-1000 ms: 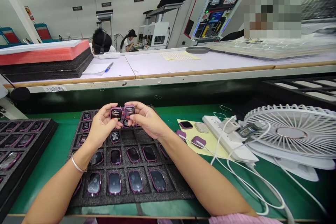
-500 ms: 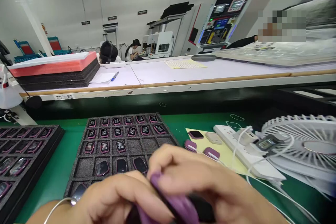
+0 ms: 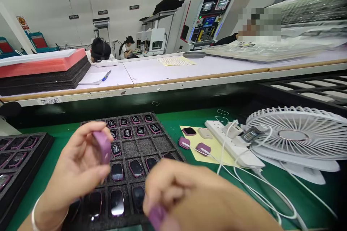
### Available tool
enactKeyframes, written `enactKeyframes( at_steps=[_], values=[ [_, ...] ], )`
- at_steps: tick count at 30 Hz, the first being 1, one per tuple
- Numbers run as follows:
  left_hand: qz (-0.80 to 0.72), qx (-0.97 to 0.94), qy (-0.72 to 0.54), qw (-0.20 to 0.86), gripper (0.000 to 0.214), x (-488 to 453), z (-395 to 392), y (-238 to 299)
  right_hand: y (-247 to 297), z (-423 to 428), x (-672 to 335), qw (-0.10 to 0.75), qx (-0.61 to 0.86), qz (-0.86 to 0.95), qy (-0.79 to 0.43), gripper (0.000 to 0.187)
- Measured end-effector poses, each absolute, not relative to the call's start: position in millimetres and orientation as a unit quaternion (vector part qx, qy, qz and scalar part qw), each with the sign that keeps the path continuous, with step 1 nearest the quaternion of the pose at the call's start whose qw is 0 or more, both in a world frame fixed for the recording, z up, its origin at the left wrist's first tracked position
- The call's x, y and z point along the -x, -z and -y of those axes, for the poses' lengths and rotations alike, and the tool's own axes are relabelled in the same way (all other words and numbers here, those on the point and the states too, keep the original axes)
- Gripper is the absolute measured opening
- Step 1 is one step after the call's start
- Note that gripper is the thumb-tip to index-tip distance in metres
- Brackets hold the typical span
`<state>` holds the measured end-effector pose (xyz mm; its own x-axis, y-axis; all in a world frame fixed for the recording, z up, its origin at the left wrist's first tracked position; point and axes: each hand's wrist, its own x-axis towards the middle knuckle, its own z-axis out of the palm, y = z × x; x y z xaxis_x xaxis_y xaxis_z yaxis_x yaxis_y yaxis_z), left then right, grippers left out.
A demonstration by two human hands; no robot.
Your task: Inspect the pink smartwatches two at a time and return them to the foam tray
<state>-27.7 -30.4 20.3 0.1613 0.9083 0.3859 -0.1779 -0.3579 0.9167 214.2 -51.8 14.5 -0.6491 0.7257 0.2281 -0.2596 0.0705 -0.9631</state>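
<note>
My left hand (image 3: 78, 168) pinches a purple watch body (image 3: 102, 146), held up close to the camera over the left part of a black foam tray (image 3: 157, 143). My right hand (image 3: 189, 195) is closed on a second purple watch body (image 3: 156, 216), low at the front and blurred. The tray has rows of pockets filled with several purple-rimmed watch bodies (image 3: 135, 168), with some pockets bare in the middle row.
A second tray of watches (image 3: 16, 151) lies at the left. To the right are a yellow sheet (image 3: 214, 148) with loose watch bodies, a white power strip (image 3: 233, 144) with cables, and a white fan (image 3: 295, 137). Other people sit at the far benches.
The hands lifted from the tray's far rows toward the camera with a watch body each, came together, and have now drawn apart, the left one moving left and up.
</note>
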Motion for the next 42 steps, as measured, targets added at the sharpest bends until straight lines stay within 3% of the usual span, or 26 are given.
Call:
enactKeyframes(
  at_steps=[3,11,20,33,42],
  values=[
    [-0.337,-0.601,-0.575,0.441,0.050,16,-3,-14,-16,11,-201,0.406,0.122,0.581,-0.695,0.048],
    [-0.395,-0.606,-0.543,0.426,0.053,12,-40,21,9,-65,-183,0.443,0.166,0.422,-0.773,0.044],
    [-0.386,-0.595,-0.572,0.412,0.050,6,-42,23,19,-70,-178,0.465,0.190,0.411,-0.760,0.036],
    [-0.380,-0.519,-0.573,0.507,0.058,10,-43,21,28,-80,-179,0.485,0.221,0.454,-0.714,0.025],
    [-0.372,-0.484,-0.586,0.533,0.057,10,-39,14,26,-72,-178,0.487,0.229,0.536,-0.650,0.040]
  ],
)
